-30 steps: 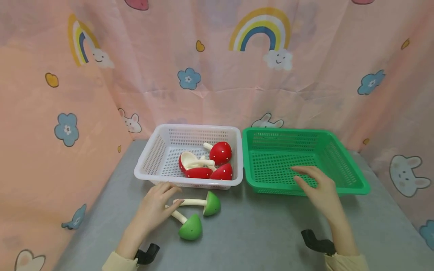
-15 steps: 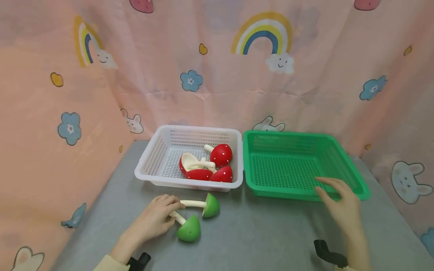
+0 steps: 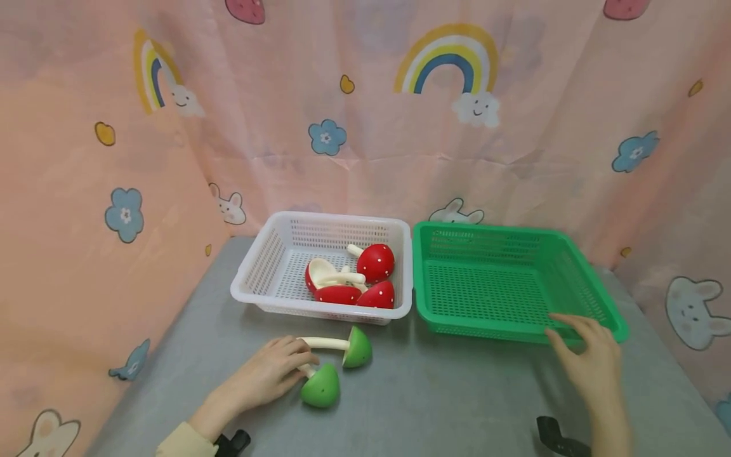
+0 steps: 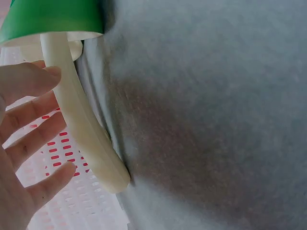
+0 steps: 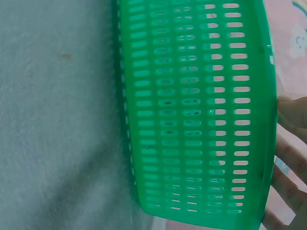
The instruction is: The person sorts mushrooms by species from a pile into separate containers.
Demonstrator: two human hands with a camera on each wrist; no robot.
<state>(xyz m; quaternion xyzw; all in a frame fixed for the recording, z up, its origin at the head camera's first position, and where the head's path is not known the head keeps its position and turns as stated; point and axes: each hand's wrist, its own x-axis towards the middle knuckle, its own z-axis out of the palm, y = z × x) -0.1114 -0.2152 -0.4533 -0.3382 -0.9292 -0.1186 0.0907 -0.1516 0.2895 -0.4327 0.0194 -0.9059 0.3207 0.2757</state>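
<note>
In the head view my left hand point(image 3: 274, 371) is at the stem of the nearer green-capped toy mushroom point(image 3: 321, 386), which lies on the grey table. The left wrist view shows the thumb on one side of the cream stem point(image 4: 79, 120) and fingers reaching behind it. Just beyond lies another green-capped toy mushroom point(image 3: 356, 347), its stem end close to my left fingers. My right hand point(image 3: 594, 362) holds nothing; its fingers are extended over the front right rim of the green basket point(image 3: 485, 322). In the right wrist view the fingertips overlap that rim.
A white basket point(image 3: 251, 298) stands left of the green one, with several red spotted toy mushrooms point(image 3: 375, 261) inside. No items show in the green basket. Behind the grey table point(image 3: 422, 393) hangs a pink printed curtain point(image 3: 377, 178).
My left hand has lowered and closed in on the nearer mushroom's stem. My right hand has shifted right and toward me, from over the green basket's middle to its front right corner.
</note>
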